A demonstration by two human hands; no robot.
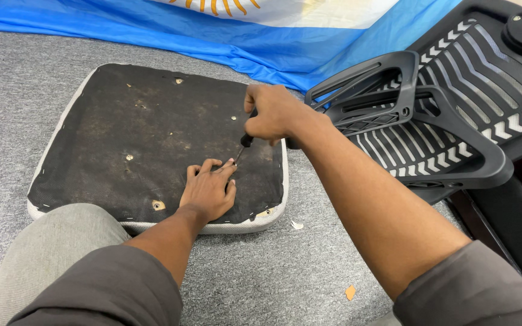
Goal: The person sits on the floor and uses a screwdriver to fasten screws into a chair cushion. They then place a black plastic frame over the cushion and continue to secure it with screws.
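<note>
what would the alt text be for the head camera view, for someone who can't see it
A person's right hand presses a screwdriver tip down into the black fabric underside of a chair seat cushion lying on grey carpet, while the left hand rests flat beside the tip. A black mesh chair back lies to the right, with a blue and white flag behind.

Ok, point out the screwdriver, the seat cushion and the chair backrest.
screwdriver point(246, 140): head view, on its black handle below the right hand.
seat cushion point(110, 127): head view, on the dark fabric underside.
chair backrest point(490, 78): head view, on the black ribbed mesh panel.
</note>
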